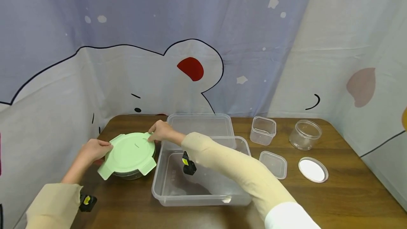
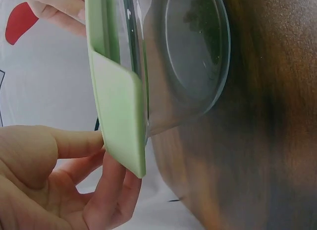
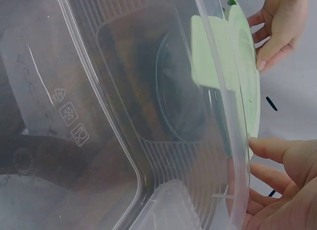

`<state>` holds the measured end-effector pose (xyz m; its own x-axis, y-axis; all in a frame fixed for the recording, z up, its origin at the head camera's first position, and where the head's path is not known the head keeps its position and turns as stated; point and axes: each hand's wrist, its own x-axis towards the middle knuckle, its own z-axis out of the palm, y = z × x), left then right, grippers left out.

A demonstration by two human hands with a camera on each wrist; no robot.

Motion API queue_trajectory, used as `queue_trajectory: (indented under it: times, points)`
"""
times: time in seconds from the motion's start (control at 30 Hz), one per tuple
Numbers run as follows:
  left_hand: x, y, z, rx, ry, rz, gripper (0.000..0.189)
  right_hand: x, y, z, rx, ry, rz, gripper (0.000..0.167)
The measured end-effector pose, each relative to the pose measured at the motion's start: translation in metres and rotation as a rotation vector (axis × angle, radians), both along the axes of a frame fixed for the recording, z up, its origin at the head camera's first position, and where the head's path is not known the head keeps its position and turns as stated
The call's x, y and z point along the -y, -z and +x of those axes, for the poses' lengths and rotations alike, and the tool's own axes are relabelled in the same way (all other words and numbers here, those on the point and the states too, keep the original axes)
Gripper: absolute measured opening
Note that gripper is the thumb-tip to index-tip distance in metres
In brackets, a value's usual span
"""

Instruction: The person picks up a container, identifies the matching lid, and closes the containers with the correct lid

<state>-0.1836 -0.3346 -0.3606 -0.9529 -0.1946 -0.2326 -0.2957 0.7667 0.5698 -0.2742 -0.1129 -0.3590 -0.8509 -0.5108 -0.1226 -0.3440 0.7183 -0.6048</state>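
Observation:
A light green round lid (image 1: 129,154) with side flaps lies over a round clear glass bowl (image 2: 193,56) at the left of the table. At the lid's left side my left hand (image 1: 92,150) pinches a flap (image 2: 121,111), thumb on top and fingers beneath. Across from it, my right hand (image 1: 163,131) pinches the flap at the far right edge between thumb and fingers. In the left wrist view the flap stands out past the bowl's rim, not folded down. Whether the lid is seated all round cannot be told.
Right of the bowl stands a large clear plastic box (image 1: 203,197), under my right forearm, with its flat lid (image 1: 200,123) behind. Farther right are a small square container (image 1: 263,131), a round jar (image 1: 305,135), a square lid (image 1: 274,165) and a round white-centred lid (image 1: 313,170).

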Motion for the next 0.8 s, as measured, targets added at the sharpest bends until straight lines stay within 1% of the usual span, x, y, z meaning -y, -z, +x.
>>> queue_trajectory:
  times: [0.2,0.37,0.47,0.53,0.63,0.8]
  points:
    - [0.003,0.002,0.001,0.002,-0.005,0.049,0.047,0.0,0.0,0.001,0.001,-0.009,0.036,0.037]
    - [0.004,0.006,0.004,-0.015,-0.034,0.122,0.046,0.001,0.002,0.0,0.022,0.003,0.021,0.035]
    - [0.004,0.008,0.006,-0.036,-0.047,0.149,0.045,0.0,0.003,0.0,0.042,0.01,0.005,0.035]
    - [0.005,0.01,0.007,-0.054,-0.048,0.14,0.044,0.0,0.004,0.001,0.05,0.016,-0.001,0.035]
    - [0.006,0.013,0.008,-0.082,-0.032,0.102,0.043,0.001,0.004,0.0,0.052,0.023,-0.013,0.035]
    - [0.007,0.017,0.01,-0.121,-0.012,0.059,0.044,0.0,0.006,-0.002,0.02,0.004,0.012,0.035]
